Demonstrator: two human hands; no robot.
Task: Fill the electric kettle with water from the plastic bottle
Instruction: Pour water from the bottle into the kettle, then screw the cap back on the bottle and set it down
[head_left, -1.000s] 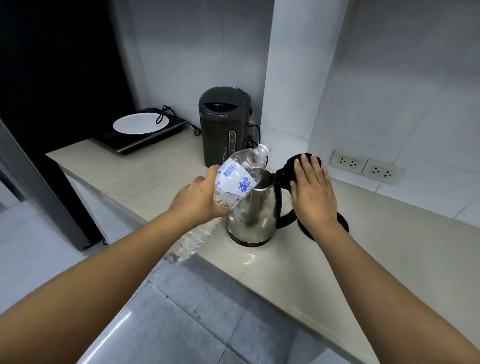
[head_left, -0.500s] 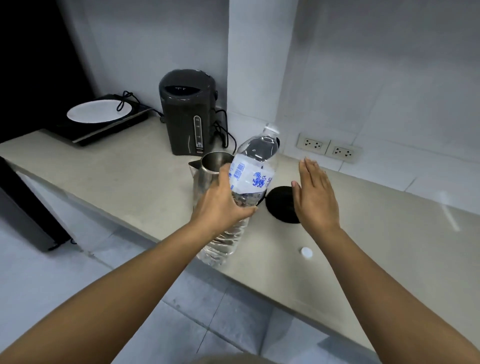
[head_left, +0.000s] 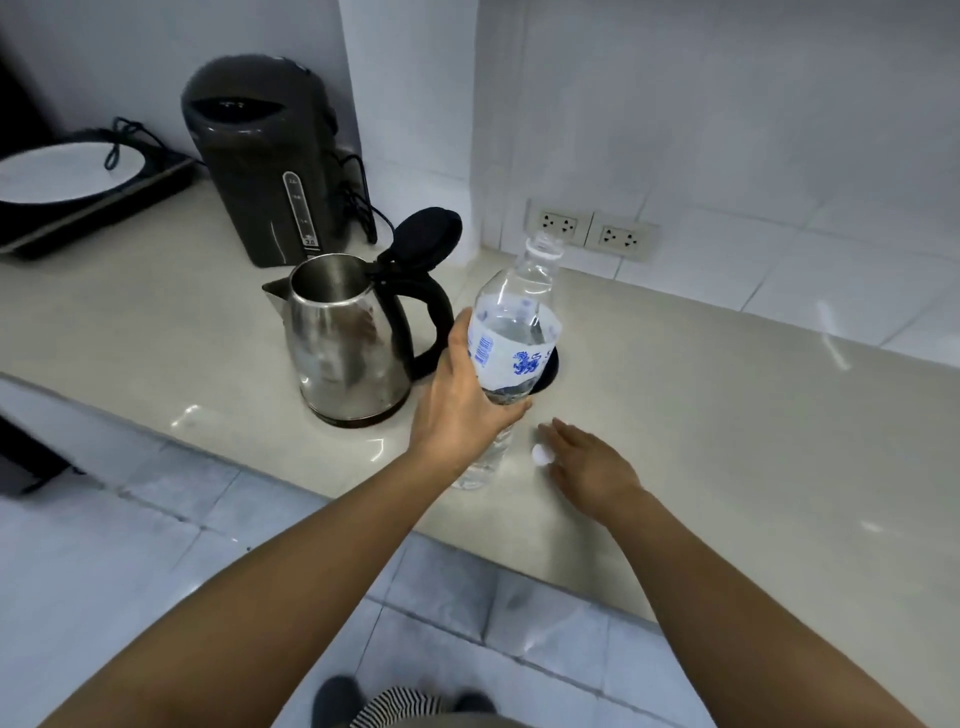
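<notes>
The right hand (head_left: 589, 470) has dropped beside the cap (head_left: 542, 455), fingers loose and holding nothing. The left hand (head_left: 457, 410) grips the bottle (head_left: 514, 312) round its middle, the bottle near upright with its neck pointing up.

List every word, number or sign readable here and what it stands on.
"S": blue letter on the plastic bottle label, beside a blue emblem; the rest is hidden.
Barcode digits on that label: too small to read.
Level-gauge numbers on the dark water boiler: too blurred to read.
Electric kettle: no text visible.
</notes>
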